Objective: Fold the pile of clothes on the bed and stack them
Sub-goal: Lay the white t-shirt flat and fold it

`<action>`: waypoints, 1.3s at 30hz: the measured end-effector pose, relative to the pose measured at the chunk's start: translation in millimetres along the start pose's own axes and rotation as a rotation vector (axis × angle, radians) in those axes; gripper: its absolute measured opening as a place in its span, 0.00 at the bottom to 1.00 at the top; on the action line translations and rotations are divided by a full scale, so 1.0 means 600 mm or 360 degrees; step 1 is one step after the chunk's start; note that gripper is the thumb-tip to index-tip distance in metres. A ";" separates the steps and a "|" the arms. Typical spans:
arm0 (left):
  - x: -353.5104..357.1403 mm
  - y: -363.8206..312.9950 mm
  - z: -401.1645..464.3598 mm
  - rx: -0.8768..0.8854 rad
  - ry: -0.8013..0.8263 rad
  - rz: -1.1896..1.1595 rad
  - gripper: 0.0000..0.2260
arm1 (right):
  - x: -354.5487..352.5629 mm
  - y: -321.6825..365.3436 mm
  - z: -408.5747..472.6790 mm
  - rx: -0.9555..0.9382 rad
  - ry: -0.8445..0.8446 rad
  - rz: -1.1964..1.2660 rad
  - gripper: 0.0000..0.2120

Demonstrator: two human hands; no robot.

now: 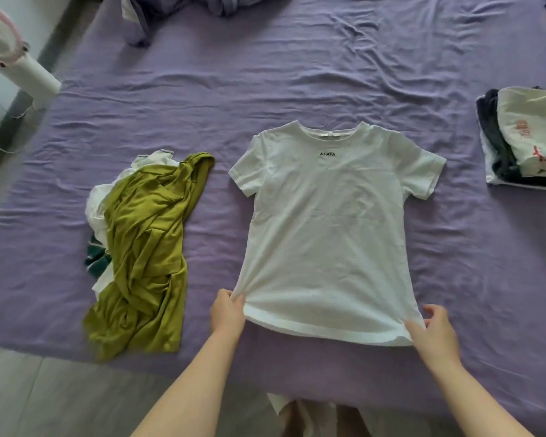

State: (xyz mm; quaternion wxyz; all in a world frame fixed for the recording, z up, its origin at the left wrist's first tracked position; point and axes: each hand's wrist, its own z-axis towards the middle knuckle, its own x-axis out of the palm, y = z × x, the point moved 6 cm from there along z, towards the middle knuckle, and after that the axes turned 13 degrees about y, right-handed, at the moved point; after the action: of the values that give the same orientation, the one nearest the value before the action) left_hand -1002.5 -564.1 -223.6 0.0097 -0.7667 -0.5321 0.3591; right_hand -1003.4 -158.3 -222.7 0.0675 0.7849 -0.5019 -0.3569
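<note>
A white T-shirt (328, 222) with small dark lettering on the chest lies spread flat, front up, on the purple bed sheet (265, 89), collar at the far side. My left hand (227, 312) pinches the hem's left corner, where the cloth bunches. My right hand (431, 331) pinches the hem's right corner. To the left lies an unfolded pile (139, 247) with an olive-green garment on top of white and dark green pieces. A stack of folded clothes (524, 140), white and dark, sits at the right edge.
A crumpled purple blanket (183, 11) lies at the bed's far side. A white and pink fan (10, 55) stands beside the bed at the upper left. The grey floor (44, 398) shows at the lower left, along the bed's near edge.
</note>
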 end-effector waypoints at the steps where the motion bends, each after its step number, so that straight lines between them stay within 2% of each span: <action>1: -0.002 0.002 0.000 0.0006 -0.0007 -0.0001 0.06 | 0.000 0.001 -0.002 0.0018 -0.0005 -0.0050 0.23; 5: 0.000 0.013 -0.003 -0.0092 0.0003 0.0077 0.08 | 0.000 0.023 -0.005 -0.0031 -0.0084 -0.0478 0.22; 7: 0.000 0.010 -0.008 -0.0087 -0.0001 0.0066 0.13 | 0.009 0.049 -0.004 -0.0159 -0.0090 -0.0608 0.20; 10: 0.001 -0.002 -0.012 -0.0098 -0.0005 -0.0010 0.22 | 0.040 0.100 0.004 -0.0320 0.0056 -0.0630 0.15; 15: 0.010 -0.032 0.014 -0.0039 -0.0016 -0.0087 0.19 | 0.111 0.188 0.033 -0.0618 0.0323 -0.0603 0.14; 20: 0.006 -0.061 0.057 0.0050 0.0062 -0.0238 0.17 | 0.160 0.246 0.059 -0.0614 0.0442 -0.0671 0.15; 25: -0.017 -0.098 0.122 -0.0012 0.0116 -0.0602 0.18 | 0.193 0.311 0.087 -0.0590 0.0483 -0.0743 0.15; 30: -0.033 -0.170 0.194 -0.0047 0.0350 -0.1149 0.06 | 0.227 0.399 0.129 -0.0625 0.0500 -0.0900 0.16; 35: -0.070 -0.281 0.277 0.0045 0.0600 -0.1566 0.06 | 0.274 0.531 0.186 -0.0764 0.0483 -0.1024 0.19; 39: -0.109 -0.356 0.336 0.0099 0.0660 -0.1777 0.13 | 0.296 0.626 0.232 -0.0861 0.0365 -0.1033 0.20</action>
State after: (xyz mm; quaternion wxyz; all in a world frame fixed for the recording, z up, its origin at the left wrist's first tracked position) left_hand -1299.6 -599.1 -253.1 0.3231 -0.4246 -0.8310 0.1577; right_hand -1325.9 -454.5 -238.1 0.2104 0.8905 -0.1068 -0.3890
